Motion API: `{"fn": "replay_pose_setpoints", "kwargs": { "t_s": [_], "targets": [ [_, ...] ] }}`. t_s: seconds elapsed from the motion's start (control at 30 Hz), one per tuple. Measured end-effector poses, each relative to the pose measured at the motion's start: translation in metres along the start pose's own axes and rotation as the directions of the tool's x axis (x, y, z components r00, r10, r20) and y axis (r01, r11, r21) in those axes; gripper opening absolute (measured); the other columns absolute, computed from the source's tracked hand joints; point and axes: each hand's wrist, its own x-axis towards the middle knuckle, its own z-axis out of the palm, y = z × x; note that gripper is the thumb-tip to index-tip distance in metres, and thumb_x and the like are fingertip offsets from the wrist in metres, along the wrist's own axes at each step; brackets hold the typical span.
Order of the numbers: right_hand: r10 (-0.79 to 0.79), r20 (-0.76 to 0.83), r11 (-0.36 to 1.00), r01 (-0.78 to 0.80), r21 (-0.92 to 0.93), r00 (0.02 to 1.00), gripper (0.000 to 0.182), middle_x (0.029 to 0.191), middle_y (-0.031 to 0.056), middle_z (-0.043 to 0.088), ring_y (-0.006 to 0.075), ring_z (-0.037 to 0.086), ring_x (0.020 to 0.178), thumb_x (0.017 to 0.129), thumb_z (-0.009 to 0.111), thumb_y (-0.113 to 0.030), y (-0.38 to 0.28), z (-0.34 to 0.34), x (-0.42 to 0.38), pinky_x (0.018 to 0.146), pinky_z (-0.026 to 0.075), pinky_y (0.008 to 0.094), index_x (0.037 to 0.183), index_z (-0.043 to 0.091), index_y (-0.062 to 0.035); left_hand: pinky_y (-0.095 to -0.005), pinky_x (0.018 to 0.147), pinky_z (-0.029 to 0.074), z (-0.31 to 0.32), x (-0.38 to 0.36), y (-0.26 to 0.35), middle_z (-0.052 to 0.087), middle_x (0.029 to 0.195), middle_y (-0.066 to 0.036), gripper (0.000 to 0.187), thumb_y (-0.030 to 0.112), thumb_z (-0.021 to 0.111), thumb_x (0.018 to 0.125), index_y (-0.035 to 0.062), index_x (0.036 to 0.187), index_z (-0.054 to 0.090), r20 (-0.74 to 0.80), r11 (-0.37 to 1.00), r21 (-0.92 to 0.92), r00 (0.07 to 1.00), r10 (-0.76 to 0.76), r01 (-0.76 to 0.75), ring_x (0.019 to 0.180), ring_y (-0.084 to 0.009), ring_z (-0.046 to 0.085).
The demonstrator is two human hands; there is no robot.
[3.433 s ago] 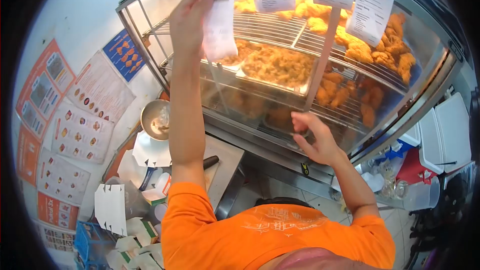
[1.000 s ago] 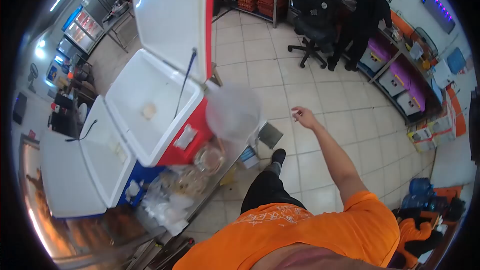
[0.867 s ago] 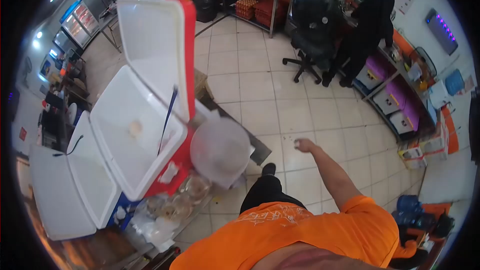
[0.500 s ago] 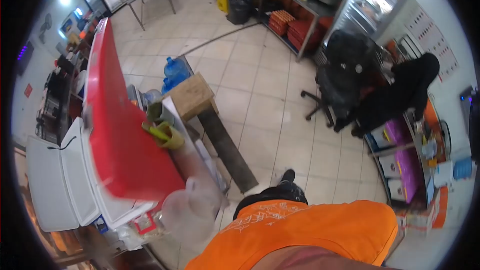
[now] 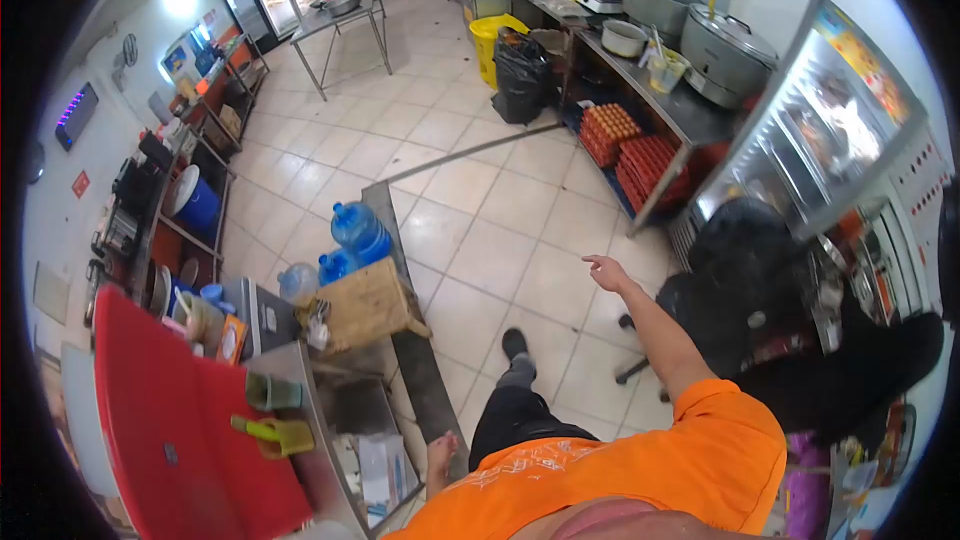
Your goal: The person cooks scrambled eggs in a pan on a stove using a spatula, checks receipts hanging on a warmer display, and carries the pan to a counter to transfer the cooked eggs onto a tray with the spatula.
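My right hand [image 5: 604, 272] is stretched out ahead of me over the tiled floor, holding nothing, with a finger extended. A black swivel chair [image 5: 710, 310] is the thing nearest to it. Low by my hip, my left hand [image 5: 440, 452] hangs beside the metal counter, its fingers loosely bent and nothing visible in them. Left of that hand stands an upright red lid [image 5: 190, 440]. Between lid and hand, a green holder [image 5: 272, 390] and a yellow-green holder [image 5: 285, 437] are fixed at the counter's edge.
A wooden box [image 5: 365, 308] and blue water bottles [image 5: 360, 230] sit left of my path. To the right are a glass-door fridge [image 5: 810, 130], a worktable with a large pot [image 5: 728, 55], and egg trays [image 5: 650, 168] below. A black bag [image 5: 522, 75] stands farther ahead.
My view has lifted and shifted forward past the red lid. Both hands have come into sight; neither showed clearly before. The blurred translucent container at the lower left is out of view.
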Motion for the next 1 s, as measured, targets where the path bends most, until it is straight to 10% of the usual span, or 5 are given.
{"fn": "replay_pose_setpoints", "kwargs": {
  "t_s": [0.3,0.37,0.53,0.7,1.0],
  "targets": [
    [0.447,0.687,0.886,-0.39,-0.251,0.573,0.037,0.071,0.0084,0.064,0.0216,0.06,0.06,0.086,0.051,-0.044,0.231,0.024,0.118,0.052,0.047,0.043,0.09,0.067,-0.0113,-0.043,0.058,0.048,0.099,0.251,0.306,0.063,0.092,-0.007,0.027,0.028,0.055,0.088,0.0106,0.108,0.06,0.008,0.741,0.6,0.925,-0.38,0.3,0.074,-0.0257,0.061],
    [0.328,0.884,0.878,0.237,-0.416,0.334,0.025,0.068,0.007,0.064,0.0175,0.062,0.061,0.083,0.06,-0.023,0.34,0.031,0.106,0.048,0.049,0.0366,0.099,0.068,-0.0067,-0.042,0.057,0.048,0.134,0.305,0.388,0.064,0.096,-0.008,0.029,0.025,0.052,0.089,0.0081,0.111,0.059,-0.003,0.82,0.498,0.946,-0.323,0.281,0.081,-0.0235,0.062],
    [0.656,0.66,0.436,-0.897,0.067,0.368,0.013,0.079,0.0095,0.063,0.0198,0.057,0.058,0.085,0.058,-0.019,0.243,-0.058,0.206,0.048,0.044,0.0408,0.089,0.065,-0.0092,-0.035,0.057,0.048,0.222,0.446,0.6,0.066,0.094,-0.009,0.029,0.024,0.049,0.089,0.007,0.11,0.059,0.105,0.873,0.479,0.993,0.044,-0.09,0.076,-0.0185,0.063],
    [0.023,0.744,0.877,0.344,-0.336,0.668,0.025,0.09,0.0207,0.065,0.0351,0.063,0.08,0.086,0.049,-0.022,0.233,-0.074,0.508,0.073,0.05,0.0437,0.091,0.066,-0.004,-0.0287,0.055,0.046,0.319,0.539,0.752,0.066,0.087,-0.008,0.026,0.025,0.053,0.089,0.0067,0.105,0.062,-0.046,0.939,0.324,0.989,0.142,-0.12,0.068,-0.0172,0.063],
    [-0.104,-0.376,0.898,-0.075,-0.433,0.921,0.024,0.108,0.026,0.055,0.042,0.054,0.1,0.084,0.05,-0.017,0.065,-0.375,1.098,0.084,0.047,0.05,0.104,0.057,-0.0049,-0.0299,0.071,0.052,0.421,0.602,1.067,0.067,0.094,-0.013,0.035,0.03,0.052,0.093,0.0024,0.114,0.056,0.18,0.957,0.159,0.96,0.215,-0.244,0.082,-0.019,0.066]
  ]
}}
